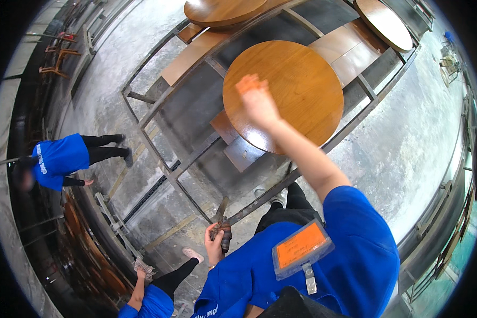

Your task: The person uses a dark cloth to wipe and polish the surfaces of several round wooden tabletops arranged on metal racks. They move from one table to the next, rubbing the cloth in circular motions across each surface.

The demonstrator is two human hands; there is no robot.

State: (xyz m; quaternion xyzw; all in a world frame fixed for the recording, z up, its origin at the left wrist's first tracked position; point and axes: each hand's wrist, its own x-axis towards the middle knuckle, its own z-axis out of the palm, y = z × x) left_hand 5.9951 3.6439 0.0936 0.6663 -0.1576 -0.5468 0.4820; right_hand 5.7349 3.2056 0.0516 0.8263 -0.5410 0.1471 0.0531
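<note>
My right hand (258, 106) is stretched over the left part of a round brown wooden tabletop (302, 90). Its fingers lie flat and apart, blurred by motion, with orange coverings (252, 84) at their ends. Whether the palm touches the glossy wood cannot be made out. Lower down, near the corner of the metal frame, my left hand (214, 245) is closed round the dark, wrapped handle (226, 236) of a knife-like tool. Its flat greyish blade (221, 209) points away from me, toward the frame.
A long metal rack (185, 164) carries the tabletop, flat boards (350, 50) and two more round tops (384, 24). To the left a person in a blue shirt (63, 159) stands; another person (151, 302) is at the lower left. Stacked wooden pieces (85, 244) stand along the left side.
</note>
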